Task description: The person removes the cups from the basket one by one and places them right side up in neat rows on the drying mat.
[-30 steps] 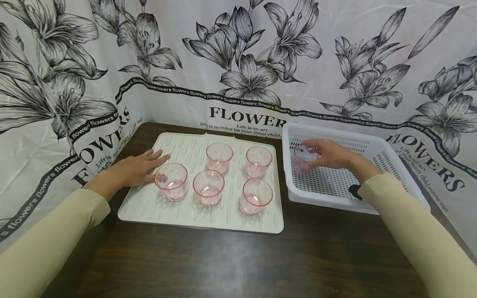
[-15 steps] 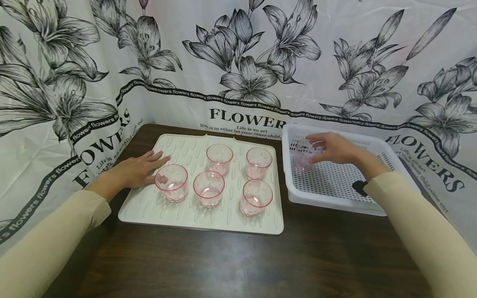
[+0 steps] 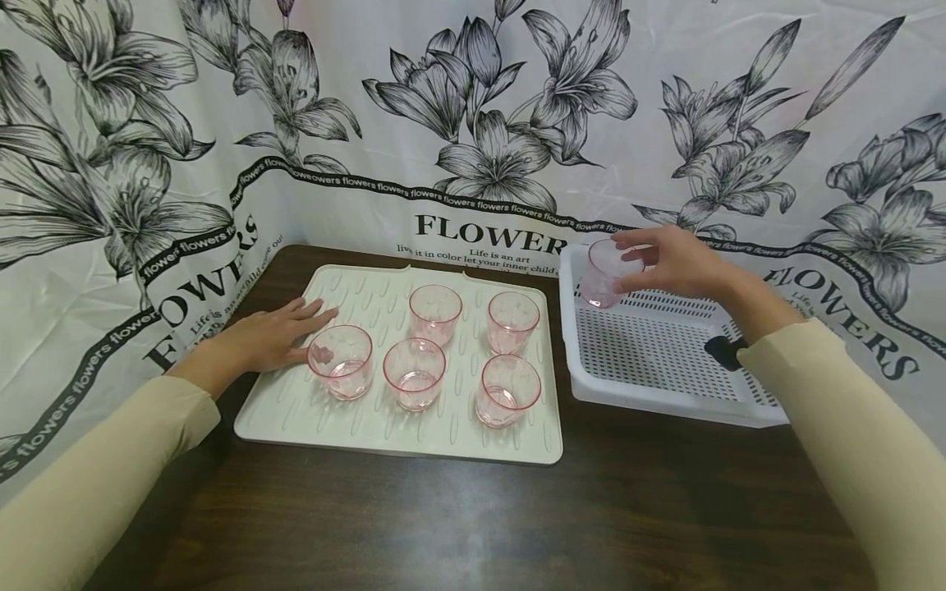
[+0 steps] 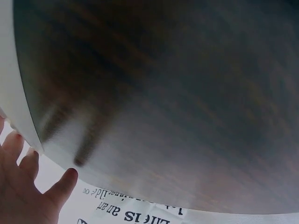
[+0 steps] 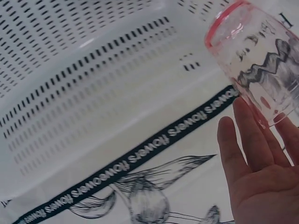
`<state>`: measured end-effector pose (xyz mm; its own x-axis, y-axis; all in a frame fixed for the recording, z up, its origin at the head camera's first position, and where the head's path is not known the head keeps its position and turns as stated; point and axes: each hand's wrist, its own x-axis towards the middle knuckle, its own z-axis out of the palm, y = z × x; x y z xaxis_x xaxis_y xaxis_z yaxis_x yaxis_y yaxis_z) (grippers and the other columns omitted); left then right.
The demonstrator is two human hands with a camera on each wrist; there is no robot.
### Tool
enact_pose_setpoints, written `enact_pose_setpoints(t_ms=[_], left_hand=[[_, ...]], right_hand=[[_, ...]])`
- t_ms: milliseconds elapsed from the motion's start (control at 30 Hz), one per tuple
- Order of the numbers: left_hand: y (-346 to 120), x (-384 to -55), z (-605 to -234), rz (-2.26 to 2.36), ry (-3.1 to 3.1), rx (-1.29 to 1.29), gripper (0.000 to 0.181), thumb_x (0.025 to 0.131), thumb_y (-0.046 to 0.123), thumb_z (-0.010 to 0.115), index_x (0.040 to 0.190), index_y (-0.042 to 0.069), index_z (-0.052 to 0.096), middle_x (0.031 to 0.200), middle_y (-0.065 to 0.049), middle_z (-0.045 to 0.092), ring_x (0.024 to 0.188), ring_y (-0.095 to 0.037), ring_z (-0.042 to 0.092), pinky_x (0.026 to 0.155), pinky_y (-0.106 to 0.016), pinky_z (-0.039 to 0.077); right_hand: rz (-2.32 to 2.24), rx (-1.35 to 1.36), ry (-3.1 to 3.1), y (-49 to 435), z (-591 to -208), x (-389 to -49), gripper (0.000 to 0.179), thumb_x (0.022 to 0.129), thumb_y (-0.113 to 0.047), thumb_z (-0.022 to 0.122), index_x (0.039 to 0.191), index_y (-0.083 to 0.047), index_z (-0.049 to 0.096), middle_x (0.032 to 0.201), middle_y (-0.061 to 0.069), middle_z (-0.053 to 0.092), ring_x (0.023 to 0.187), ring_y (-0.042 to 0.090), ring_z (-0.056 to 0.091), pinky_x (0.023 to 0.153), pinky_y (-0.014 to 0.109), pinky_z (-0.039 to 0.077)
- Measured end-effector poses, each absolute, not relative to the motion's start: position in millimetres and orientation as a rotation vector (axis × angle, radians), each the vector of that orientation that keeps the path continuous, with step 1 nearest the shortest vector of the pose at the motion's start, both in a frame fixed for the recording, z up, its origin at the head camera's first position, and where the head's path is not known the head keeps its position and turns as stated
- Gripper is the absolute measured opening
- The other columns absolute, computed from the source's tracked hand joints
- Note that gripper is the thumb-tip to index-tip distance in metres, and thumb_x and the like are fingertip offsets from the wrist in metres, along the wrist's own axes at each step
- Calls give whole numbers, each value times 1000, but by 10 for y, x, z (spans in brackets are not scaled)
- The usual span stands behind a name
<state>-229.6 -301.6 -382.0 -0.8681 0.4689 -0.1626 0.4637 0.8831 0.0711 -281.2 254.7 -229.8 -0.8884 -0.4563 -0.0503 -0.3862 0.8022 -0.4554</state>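
Observation:
My right hand (image 3: 676, 261) grips a clear pink-rimmed drinking glass (image 3: 602, 275) between thumb and fingers, over the left rear part of a white plastic basket (image 3: 646, 394). In the right wrist view the glass (image 5: 261, 70) is tilted against the fingers. With fingers spread, my left hand (image 3: 266, 338) rests at the left edge of a cream draining mat (image 3: 399, 439). Its thumb is close to the nearest glass (image 3: 340, 361); contact is unclear. Several matching glasses stand upright on the mat, among them a rear glass (image 3: 434, 316) and a front right glass (image 3: 507, 392).
The dark wooden table (image 3: 473, 525) extends in front of mat and basket. A white curtain (image 3: 502, 123) with black flower prints hangs close behind and at both sides. A black item (image 3: 726, 353) sits at my right wrist.
My right hand has lifted the glass up from the basket's floor, shifting slightly right and toward the back. The left hand and the glasses on the mat stay where they were.

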Motion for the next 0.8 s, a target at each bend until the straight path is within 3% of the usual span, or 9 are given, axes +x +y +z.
enact_pose_setpoints(t_ms=[800], left_hand=[[-2999,-2296,-3800,21,2869,700,73,97,45,60,155,12,32,158,-26,29,142,-53,25,99,-73,33]], right_hand=[[-648,-959,2771,1630,-2046,-2840,80,83,-27,83,150,-6,44,148,14,50,126,34,57,105,49,43]])
